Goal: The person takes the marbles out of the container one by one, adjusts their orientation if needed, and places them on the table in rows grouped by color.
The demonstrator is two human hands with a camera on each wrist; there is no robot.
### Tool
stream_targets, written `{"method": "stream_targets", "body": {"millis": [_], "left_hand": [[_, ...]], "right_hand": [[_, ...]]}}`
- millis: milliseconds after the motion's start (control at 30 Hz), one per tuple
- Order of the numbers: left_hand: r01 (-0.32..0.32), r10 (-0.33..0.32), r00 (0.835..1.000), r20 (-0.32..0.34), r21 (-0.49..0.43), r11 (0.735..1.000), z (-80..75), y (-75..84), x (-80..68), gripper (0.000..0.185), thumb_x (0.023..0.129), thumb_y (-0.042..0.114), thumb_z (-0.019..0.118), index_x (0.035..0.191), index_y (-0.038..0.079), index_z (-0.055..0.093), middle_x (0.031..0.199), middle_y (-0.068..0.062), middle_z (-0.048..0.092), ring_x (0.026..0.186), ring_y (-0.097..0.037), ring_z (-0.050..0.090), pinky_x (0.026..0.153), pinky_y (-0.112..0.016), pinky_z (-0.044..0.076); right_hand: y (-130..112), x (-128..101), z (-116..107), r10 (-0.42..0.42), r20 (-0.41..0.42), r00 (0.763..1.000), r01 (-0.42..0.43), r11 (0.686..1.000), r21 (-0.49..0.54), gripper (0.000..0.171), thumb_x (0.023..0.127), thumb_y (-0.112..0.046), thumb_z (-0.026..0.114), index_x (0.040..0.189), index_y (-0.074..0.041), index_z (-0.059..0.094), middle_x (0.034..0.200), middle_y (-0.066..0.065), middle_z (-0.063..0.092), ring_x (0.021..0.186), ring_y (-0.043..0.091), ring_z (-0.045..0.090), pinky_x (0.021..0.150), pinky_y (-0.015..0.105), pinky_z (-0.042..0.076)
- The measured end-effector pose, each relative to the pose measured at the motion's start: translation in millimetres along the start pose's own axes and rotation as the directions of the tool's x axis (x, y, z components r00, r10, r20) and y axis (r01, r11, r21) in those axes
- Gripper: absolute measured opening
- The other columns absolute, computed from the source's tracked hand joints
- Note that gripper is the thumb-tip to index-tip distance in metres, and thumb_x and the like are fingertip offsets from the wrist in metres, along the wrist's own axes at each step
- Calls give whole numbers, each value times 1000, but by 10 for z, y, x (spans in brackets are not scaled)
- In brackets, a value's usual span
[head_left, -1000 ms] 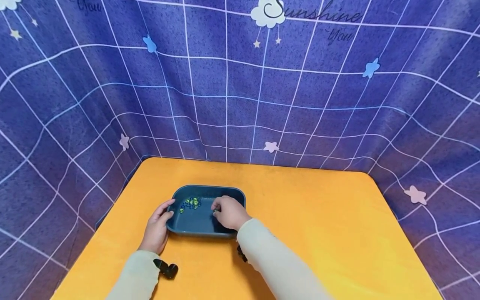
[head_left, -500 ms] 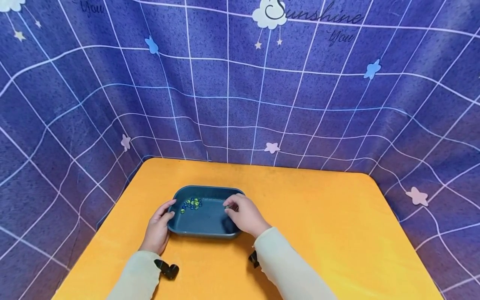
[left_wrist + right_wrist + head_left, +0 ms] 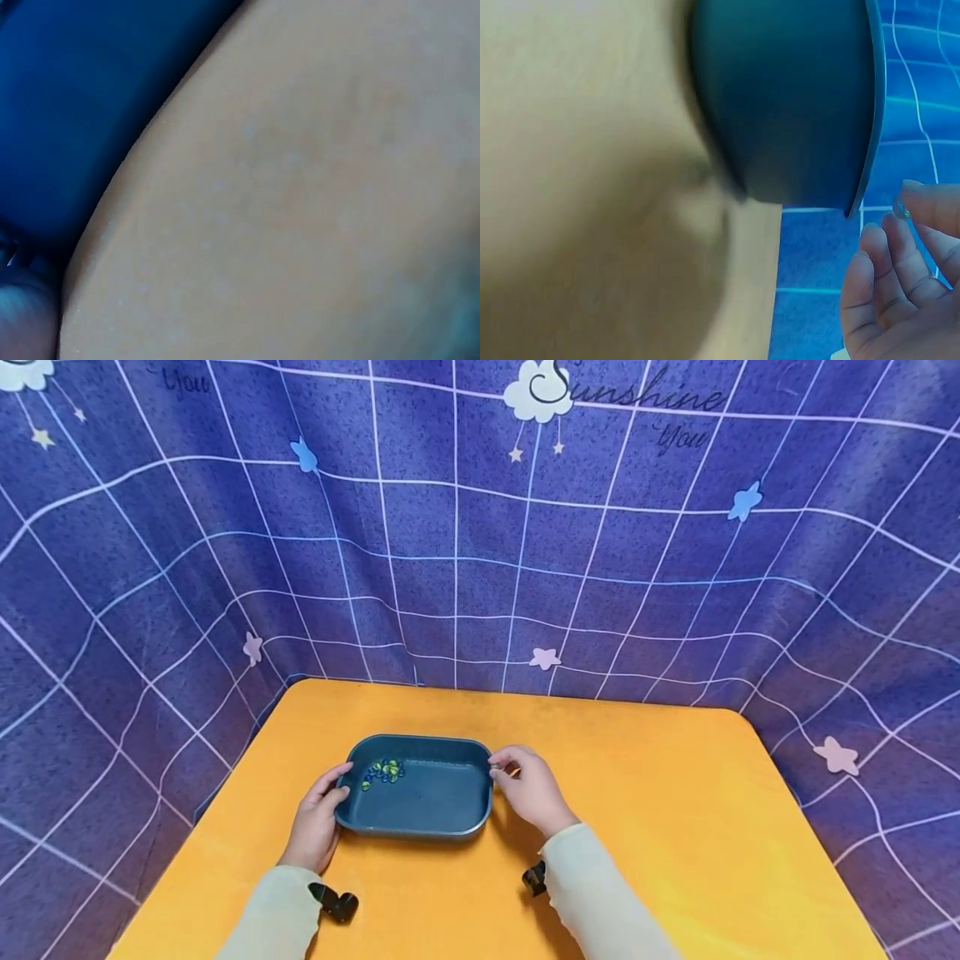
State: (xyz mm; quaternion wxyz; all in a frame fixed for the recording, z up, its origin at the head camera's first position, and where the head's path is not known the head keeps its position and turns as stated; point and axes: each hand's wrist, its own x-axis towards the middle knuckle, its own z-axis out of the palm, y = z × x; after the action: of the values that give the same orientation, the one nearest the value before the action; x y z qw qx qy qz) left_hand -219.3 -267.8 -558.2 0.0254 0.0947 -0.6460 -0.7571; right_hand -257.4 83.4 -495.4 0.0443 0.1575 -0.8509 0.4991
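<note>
- Two hands sit at either end of a dark blue tray (image 3: pixel 420 827) on the orange table (image 3: pixel 660 827).
- Left hand (image 3: pixel 315 822) grips the tray's left rim: thumb over the edge, fingers against the outer wall.
- Right hand (image 3: pixel 534 787) is just past the tray's right rim, above the table, with its fingertips pinched together on a small clear bead (image 3: pixel 496 767).
- From the right wrist view, the bead (image 3: pixel 901 208) shows between thumb and fingertips (image 3: pixel 877 236), close beside the tray's rim (image 3: pixel 870 135) but not touching it.
- Inside the tray, a small cluster of beads (image 3: pixel 383 770), blue and yellow-green, lies in the far left corner near the left thumb.
- Rest of the tray floor shows bare blue.
- Both arms wear pale sleeves; a black wrist mount (image 3: pixel 333 902) shows under the left sleeve, and another black piece (image 3: pixel 534 878) under the right one.
- Left wrist view is mostly blurred: orange table surface (image 3: pixel 300 210) close up and a strip of blue (image 3: pixel 82 97) at the upper left; I cannot tell the fingers from it.
- Behind the table hangs a purple-blue cloth (image 3: pixel 480 543) with a white grid, stars and a cloud.
</note>
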Motion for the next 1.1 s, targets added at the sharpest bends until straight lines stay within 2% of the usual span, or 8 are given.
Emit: {"method": "stream_targets", "body": {"millis": [233, 567, 767, 1100], "left_hand": [[0, 0, 1000, 5, 5, 1000, -4, 1, 2, 45, 111, 11, 43, 156, 11, 44, 171, -2, 15, 155, -19, 14, 122, -39, 22], [-5, 5, 1000, 3, 3, 1000, -28, 11, -21, 45, 111, 9, 41, 156, 10, 44, 171, -3, 15, 156, -19, 13, 122, -39, 21], [-9, 9, 1000, 4, -2, 1000, -12, 13, -20, 46, 111, 8, 41, 156, 9, 43, 171, -3, 15, 155, -17, 15, 122, -37, 23], [-20, 21, 1000, 17, -17, 1000, 15, 5, -14, 46, 111, 7, 41, 156, 8, 43, 171, -4, 16, 154, -17, 15, 122, -37, 24]], "right_hand": [[138, -44, -56, 54, -29, 998, -53, 998, 18, 7, 96, -5, 73, 100, -10, 71, 96, -2, 63, 90, 18, 59, 81, 35, 53], [321, -158, 26, 106, 31, 994, -106, 994, -19, 8, 98, -6, 70, 105, -9, 71, 97, 0, 61, 88, 20, 56, 82, 39, 51], [433, -171, 62, 115, 40, 993, -112, 991, -71, 9, 96, -4, 71, 102, -10, 70, 96, 0, 61, 87, 19, 56, 82, 38, 51], [595, -183, 84, 166, 29, 986, -165, 986, -21, 6, 95, -5, 74, 97, -10, 71, 94, 0, 70, 82, 16, 60, 77, 35, 51]]}}
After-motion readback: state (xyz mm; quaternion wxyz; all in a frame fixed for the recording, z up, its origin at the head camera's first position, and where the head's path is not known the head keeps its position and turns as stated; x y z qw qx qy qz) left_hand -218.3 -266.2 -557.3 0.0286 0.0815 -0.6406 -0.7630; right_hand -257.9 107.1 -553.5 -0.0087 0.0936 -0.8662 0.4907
